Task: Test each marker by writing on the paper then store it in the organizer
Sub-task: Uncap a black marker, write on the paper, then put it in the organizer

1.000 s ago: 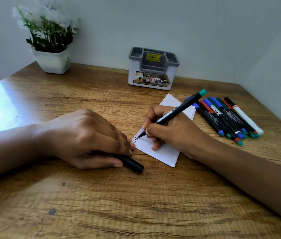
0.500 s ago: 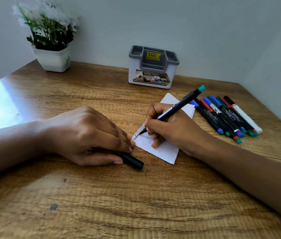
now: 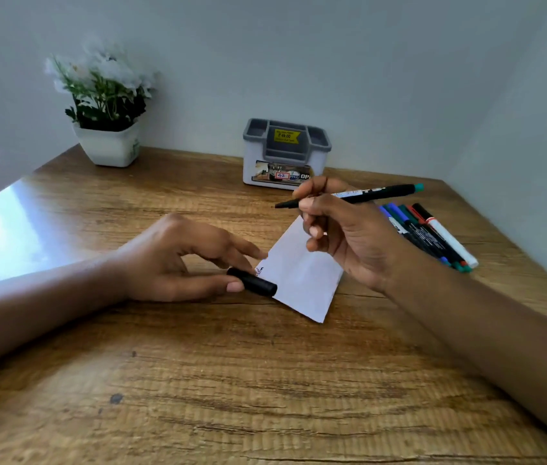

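Black, teal-ended marker, uncapped, pinched in right hand fingers above the paper; left hand fingers pinch its cap; spare markers beyond.

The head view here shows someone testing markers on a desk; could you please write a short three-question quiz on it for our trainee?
1. True or false: the uncapped marker in the right hand touches the paper.
2. What does the left hand hold? A) black cap B) paper C) organizer
3. Fill in: the organizer holds ___ markers.

Key: 1 false, it is lifted clear; 2 A, the black cap; 3 no visible.
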The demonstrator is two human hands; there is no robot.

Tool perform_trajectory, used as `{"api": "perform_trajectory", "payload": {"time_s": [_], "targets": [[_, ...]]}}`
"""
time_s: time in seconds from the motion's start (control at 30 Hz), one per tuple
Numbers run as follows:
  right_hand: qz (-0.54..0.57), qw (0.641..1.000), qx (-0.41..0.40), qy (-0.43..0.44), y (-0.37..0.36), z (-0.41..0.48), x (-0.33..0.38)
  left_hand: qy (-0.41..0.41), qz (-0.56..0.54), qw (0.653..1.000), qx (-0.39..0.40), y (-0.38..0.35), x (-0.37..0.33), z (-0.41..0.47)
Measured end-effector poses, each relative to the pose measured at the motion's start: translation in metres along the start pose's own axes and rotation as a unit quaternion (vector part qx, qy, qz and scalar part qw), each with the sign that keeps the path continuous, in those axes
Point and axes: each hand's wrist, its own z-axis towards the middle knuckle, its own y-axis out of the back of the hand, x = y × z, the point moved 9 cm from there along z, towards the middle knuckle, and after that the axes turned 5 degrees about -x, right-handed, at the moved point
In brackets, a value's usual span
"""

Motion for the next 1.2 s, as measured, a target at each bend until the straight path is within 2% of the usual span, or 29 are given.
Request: {"api": "perform_trajectory", "payload": {"time_s": [0.1, 0.2, 0.33, 0.53, 0.8, 1.0, 1.2], "targets": [[-0.012, 0.998, -0.001, 0.056, 0.002, -0.003, 0.019, 0.058, -0.013, 0.996, -0.071, 0.012, 0.009, -0.002], [0.004, 0.998, 0.013, 0.065, 0.003, -0.005, 0.025, 0.138, -0.032, 0.98, -0.138, 0.026, 0.025, -0.007], [-0.034, 0.997, 0.01, 0.071, -0.001, -0.009, 0.024, 0.185, -0.098, 0.958, -0.195, 0.032, 0.037, -0.01], [-0.051, 0.995, -0.031, 0.076, 0.003, -0.008, 0.025, 0.2, -0.115, 0.954, -0.192, 0.034, 0.036, -0.01], [-0.14, 0.986, 0.009, 0.092, -0.015, -0.011, 0.021, 0.198, -0.151, 0.95, -0.187, 0.028, 0.027, -0.003], [-0.137, 0.984, -0.007, 0.114, -0.016, -0.01, 0.025, 0.235, -0.197, 0.922, -0.235, 0.024, 0.028, -0.001], [-0.113, 0.989, -0.018, 0.096, -0.015, -0.007, 0.02, 0.25, -0.186, 0.913, -0.265, 0.023, 0.026, 0.0]]}}
